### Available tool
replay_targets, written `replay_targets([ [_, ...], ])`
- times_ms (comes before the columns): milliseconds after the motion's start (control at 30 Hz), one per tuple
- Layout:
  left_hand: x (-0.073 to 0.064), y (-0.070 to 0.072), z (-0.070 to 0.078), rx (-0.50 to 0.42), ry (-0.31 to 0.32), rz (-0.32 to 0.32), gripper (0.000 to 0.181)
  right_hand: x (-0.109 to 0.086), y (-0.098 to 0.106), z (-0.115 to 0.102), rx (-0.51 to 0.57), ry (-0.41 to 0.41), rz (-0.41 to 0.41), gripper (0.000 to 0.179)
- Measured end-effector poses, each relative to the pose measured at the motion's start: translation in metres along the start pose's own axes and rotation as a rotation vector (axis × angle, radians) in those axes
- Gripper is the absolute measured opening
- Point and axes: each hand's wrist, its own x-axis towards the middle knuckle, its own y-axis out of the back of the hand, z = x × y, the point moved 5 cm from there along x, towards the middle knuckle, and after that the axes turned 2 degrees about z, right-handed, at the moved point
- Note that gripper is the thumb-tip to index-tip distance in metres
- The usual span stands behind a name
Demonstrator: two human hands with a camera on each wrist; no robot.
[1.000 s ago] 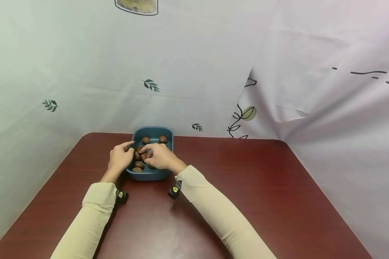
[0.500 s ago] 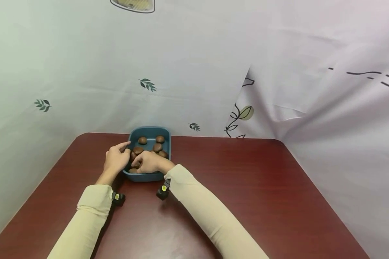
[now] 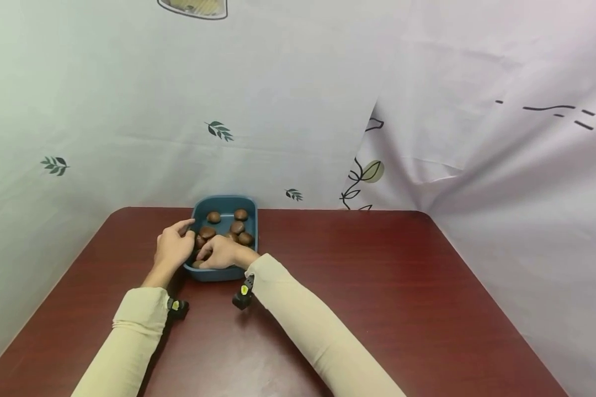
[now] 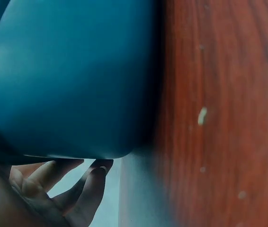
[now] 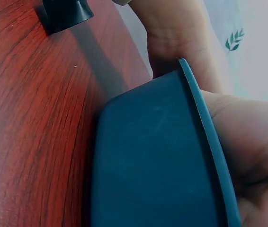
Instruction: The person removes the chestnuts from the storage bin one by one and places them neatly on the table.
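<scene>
A blue rectangular box [image 3: 221, 274] stands near the table's far edge with several glossy brown chestnuts [image 3: 237, 227] inside. My left hand [image 3: 175, 246] holds the box's left side, its thumb at the rim. In the left wrist view, bent fingers [image 4: 89, 189] lie along the box's outer wall [image 4: 72, 80]. My right hand [image 3: 223, 252] reaches over the right side into the near-left part of the box, fingers bent down among the chestnuts. Its fingertips are partly hidden, and I cannot tell whether they pinch a chestnut. In the right wrist view the box wall [image 5: 153, 156] hides the fingers.
The box stands on a reddish-brown wooden table [image 3: 367, 286]. A pale cloth with leaf prints [image 3: 298, 110] hangs right behind the table and along its sides. A small black camera [image 3: 243, 295] hangs at my right wrist, another black camera [image 3: 178, 309] at my left.
My right hand has moved left and toward me inside the box, uncovering chestnuts on the right side. My left hand keeps its place at the box. The head view has shifted slightly.
</scene>
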Motion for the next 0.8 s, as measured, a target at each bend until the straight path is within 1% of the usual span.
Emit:
replay_targets([
  [200,-0.001,0.001,-0.001,-0.003,0.005,-0.006,0.050,-0.002,-0.001,0.002,0.063,-0.032,-0.002,0.022],
  [300,-0.001,0.001,0.001,-0.001,0.004,-0.005,0.050,-0.006,0.003,0.002,0.100,-0.022,0.008,0.023],
  [367,-0.001,0.002,0.000,0.002,0.007,0.001,0.051,-0.010,0.008,0.000,0.128,0.009,0.014,0.025],
  [467,0.000,0.003,0.000,0.012,0.003,0.012,0.051,-0.021,0.022,-0.003,0.197,0.038,0.038,0.029],
  [533,0.000,0.003,0.001,0.014,0.003,0.015,0.050,-0.030,0.034,-0.002,0.242,0.036,0.066,0.031],
  [600,0.001,0.002,0.001,0.013,0.000,0.016,0.050,-0.040,0.047,0.004,0.278,0.018,0.111,0.031],
  [800,0.000,0.003,-0.002,0.007,-0.005,0.010,0.050,-0.066,0.079,0.032,0.308,-0.051,0.264,0.028],
])
